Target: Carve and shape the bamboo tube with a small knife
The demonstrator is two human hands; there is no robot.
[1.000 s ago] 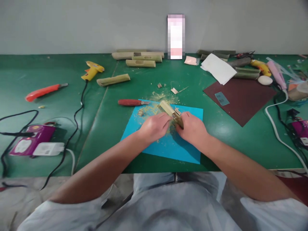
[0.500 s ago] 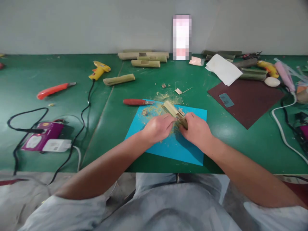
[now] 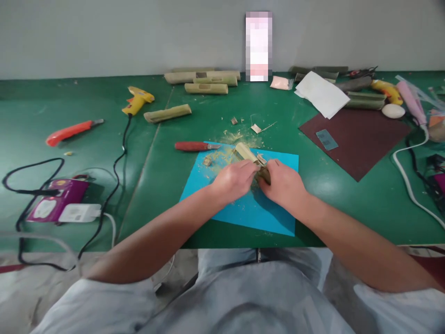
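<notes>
A short bamboo tube [image 3: 245, 152] with a notch cut in its side is held slanted over a blue sheet [image 3: 278, 218]. My right hand [image 3: 287, 183] is closed around its near end. My left hand [image 3: 234, 181] is closed, with thumb and fingertips pinching at the notch; whether a loose sliver is between them is hidden. Beyond my left hand lies a red-handled knife [image 3: 192, 146], its blade tip at the sheet's edge. Pale shavings [image 3: 231, 138] and small cut bamboo chips [image 3: 256, 128] are scattered around the tube.
Several bamboo tubes [image 3: 206, 88] lie at the back, with another [image 3: 167, 114] nearer. To the left are a yellow glue gun [image 3: 138, 101], an orange cutter [image 3: 71, 133] and a purple power strip [image 3: 57, 200] with cables. White papers [image 3: 321, 95] overlap a brown sheet [image 3: 358, 144] on the right.
The whole view has shifted slightly. My left hand has moved a little closer to my right hand along the bamboo tube's notch. Both hands stay closed on the tube.
</notes>
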